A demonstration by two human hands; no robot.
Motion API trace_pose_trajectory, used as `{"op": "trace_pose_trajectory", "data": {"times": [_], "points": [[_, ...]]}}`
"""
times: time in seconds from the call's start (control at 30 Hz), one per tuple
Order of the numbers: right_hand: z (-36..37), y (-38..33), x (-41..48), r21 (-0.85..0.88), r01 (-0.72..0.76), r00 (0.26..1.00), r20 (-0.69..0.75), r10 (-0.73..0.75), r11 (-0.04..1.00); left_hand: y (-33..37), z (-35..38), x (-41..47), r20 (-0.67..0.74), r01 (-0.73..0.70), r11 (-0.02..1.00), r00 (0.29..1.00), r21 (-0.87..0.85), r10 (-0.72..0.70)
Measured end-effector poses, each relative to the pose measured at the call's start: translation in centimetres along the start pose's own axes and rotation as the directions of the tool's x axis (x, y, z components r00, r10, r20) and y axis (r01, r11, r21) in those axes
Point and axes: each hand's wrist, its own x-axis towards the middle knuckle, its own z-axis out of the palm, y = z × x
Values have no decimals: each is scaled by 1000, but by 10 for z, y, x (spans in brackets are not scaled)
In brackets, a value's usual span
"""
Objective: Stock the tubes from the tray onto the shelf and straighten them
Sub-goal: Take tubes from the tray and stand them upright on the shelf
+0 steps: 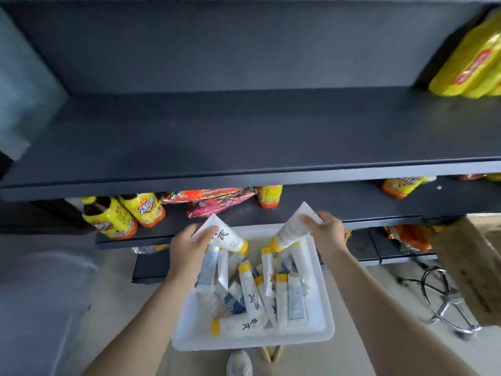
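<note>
White tubes (252,297) lie jumbled in the tray (324,332) and the dark shelf (244,137) above shows none yet. Over the tray the left hand (187,248) grips one tube (229,237) and the right hand (326,229) pinches a second tube (291,233) — stocking looks barely begun, straightening untouched

Tubes (250,291) white w/ yellow caps, black script; some blue-printed. Tray (244,343) white. Shelf (244,131) dark blue-grey. Bottles (113,221): yellow labels, orange trim. Snack bags (211,203) red-orange.
</note>
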Motion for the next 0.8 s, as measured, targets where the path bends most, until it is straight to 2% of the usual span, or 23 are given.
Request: {"op": "trace_pose_trajectory", "data": {"times": [0.13, 0.3, 0.5, 0.8], "points": [[-23, -52, -18, 113, 60, 998, -4, -60, 992, 56, -13, -24, -60, -83, 988, 995, -128, 76], [-59, -119, -56, 207, 222, 973, 14, -229, 953, 131, -32, -68, -176, -188, 949, 974, -251, 146], [-99, -184, -105, 287, 374, 925, -51, -375, 882, 206, -59, -109, -281, -371, 888, 913, -271, 296], [-119, -286, -140, 360, 521, 847, -106, -520, 774, 301, -108, -133, -289, -548, 806, 827, -224, 482]]}}
